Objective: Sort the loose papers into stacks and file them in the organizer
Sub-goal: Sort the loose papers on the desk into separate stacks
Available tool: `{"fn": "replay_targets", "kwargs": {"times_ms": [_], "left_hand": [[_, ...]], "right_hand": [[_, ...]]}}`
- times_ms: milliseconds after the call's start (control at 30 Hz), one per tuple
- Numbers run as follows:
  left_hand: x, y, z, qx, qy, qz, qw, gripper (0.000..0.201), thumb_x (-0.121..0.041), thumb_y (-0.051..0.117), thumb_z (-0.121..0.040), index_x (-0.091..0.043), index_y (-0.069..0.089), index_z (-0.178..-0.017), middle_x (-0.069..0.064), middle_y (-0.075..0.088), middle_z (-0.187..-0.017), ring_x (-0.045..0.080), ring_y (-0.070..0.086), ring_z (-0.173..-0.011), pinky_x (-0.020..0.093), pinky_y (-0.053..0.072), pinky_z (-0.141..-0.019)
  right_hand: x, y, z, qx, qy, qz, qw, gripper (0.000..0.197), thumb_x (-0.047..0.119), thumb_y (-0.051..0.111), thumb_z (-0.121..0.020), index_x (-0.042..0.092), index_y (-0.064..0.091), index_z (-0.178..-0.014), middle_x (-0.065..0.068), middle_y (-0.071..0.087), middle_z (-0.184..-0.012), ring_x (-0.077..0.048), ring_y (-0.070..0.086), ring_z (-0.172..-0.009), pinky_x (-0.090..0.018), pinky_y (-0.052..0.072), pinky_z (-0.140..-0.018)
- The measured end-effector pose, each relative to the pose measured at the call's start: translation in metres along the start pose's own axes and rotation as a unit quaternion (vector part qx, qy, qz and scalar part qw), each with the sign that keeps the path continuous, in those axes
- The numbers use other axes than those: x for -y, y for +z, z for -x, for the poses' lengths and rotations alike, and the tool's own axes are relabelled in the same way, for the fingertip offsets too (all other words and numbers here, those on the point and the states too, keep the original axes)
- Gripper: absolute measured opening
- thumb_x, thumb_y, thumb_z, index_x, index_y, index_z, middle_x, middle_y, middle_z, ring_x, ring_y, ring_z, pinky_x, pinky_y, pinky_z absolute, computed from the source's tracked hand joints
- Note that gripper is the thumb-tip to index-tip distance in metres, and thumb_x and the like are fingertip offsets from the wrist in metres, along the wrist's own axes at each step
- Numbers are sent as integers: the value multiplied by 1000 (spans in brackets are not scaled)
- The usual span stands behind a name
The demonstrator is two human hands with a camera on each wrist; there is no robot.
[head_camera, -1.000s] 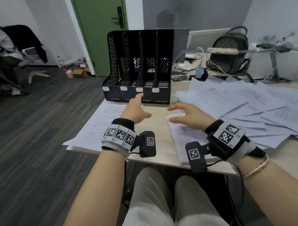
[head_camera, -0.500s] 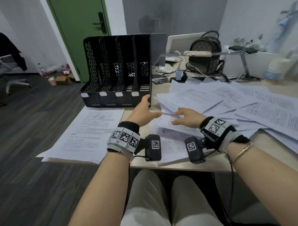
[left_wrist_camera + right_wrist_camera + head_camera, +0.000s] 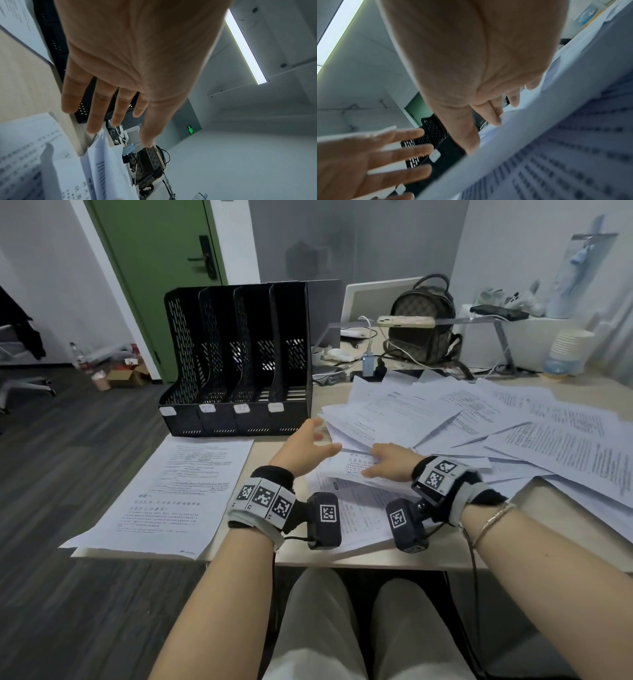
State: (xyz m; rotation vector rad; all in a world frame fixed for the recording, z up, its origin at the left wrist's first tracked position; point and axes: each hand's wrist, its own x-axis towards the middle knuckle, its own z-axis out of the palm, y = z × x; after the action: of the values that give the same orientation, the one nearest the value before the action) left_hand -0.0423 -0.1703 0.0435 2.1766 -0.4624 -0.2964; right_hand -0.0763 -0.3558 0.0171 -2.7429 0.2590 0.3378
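Note:
The black four-slot organizer [image 3: 236, 364] stands at the desk's back left, and its slots look empty. A heap of loose printed papers [image 3: 479, 422] spreads over the right of the desk. One stack [image 3: 171, 491] lies at the left and another stack [image 3: 349, 515] in the middle. My right hand [image 3: 380, 463] touches a sheet [image 3: 346, 470] at the heap's near edge with straight fingertips [image 3: 494, 117]. My left hand [image 3: 311, 443] hovers beside it with its fingers [image 3: 96, 115] spread, holding nothing.
A brown backpack [image 3: 424, 326], a phone on a metal stand [image 3: 406, 320], cables and a charger [image 3: 368, 364] crowd the desk's back. Paper cups [image 3: 567, 347] stand at the far right. The desk's front edge [image 3: 342, 563] lies just behind my wrists.
Both hands have moved forward and right to the heap's near edge. The right hand now rests on a sheet lying over the middle stack. My head has turned right.

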Motion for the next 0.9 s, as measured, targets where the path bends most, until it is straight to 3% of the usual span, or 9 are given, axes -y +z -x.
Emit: {"fn": "replay_targets", "kwargs": {"times_ms": [100,167,233,333,433,533,667,800,900], "left_hand": [[1,3,-5,10,-4,0,1000,66,-34,60,-90,-20,26,-145,3,51,-133,13,52,-110,26,38,-87],[1,5,-9,14,-3,8,1000,69,-33,61,-89,-21,24,-146,3,53,-132,17,55,-111,29,42,-91],[-1,8,-12,30,2,13,999,76,-30,63,-88,-23,18,-148,4,54,-128,19,57,-110,34,46,-95],[-2,16,-15,42,-6,55,998,78,-18,59,-91,-23,8,-150,9,57,-121,22,61,-103,35,52,-88],[-4,23,-17,12,-29,134,990,59,-14,43,-97,-23,13,-147,15,60,-114,25,65,-95,37,55,-82],[-8,24,-13,-4,-51,191,980,39,-37,30,-101,-22,31,-137,17,63,-106,28,68,-86,39,57,-74],[-13,27,-11,48,-88,188,977,63,-60,21,-95,-13,55,-119,9,58,-102,27,67,-85,34,56,-66],[-14,36,-14,61,-50,85,993,28,-22,53,-96,-1,65,-110,8,61,-102,14,58,-74,22,56,-57],[-11,41,-17,42,-10,30,999,26,4,52,-89,-7,69,-106,12,61,-112,18,58,-76,18,55,-56]], "right_hand": [[-11,-15,13,-63,-30,-112,991,59,29,58,-91,10,34,-142,-7,35,-149,-23,36,-134,-29,28,-106],[-21,-28,24,-138,-59,-172,974,48,17,58,-91,13,44,-137,-4,41,-145,-19,41,-130,-23,30,-99],[-32,-38,30,-219,-64,-253,940,35,6,57,-88,17,59,-121,-5,54,-130,-17,53,-114,-29,40,-96],[-46,-41,40,-297,-45,-357,885,34,-5,52,-83,20,60,-105,-4,63,-89,-17,59,-84,-25,48,-69],[-54,-36,48,-275,-36,-343,897,30,-7,51,-82,18,66,-90,0,62,-79,-15,57,-82,-19,43,-70],[-62,-28,56,-238,-3,-334,912,35,-7,51,-82,18,66,-63,4,65,-74,-14,58,-87,-25,43,-85],[-73,-19,60,-227,34,-353,907,31,-4,52,-80,12,67,-59,-6,69,-81,-15,59,-87,-31,46,-85],[-74,-18,63,-179,40,-388,903,37,6,42,-87,7,69,-61,-5,72,-89,-23,63,-96,-22,42,-73],[-77,-20,65,-189,67,-384,901,38,21,38,-93,8,71,-80,-4,72,-97,-22,61,-93,-25,37,-67]]}}
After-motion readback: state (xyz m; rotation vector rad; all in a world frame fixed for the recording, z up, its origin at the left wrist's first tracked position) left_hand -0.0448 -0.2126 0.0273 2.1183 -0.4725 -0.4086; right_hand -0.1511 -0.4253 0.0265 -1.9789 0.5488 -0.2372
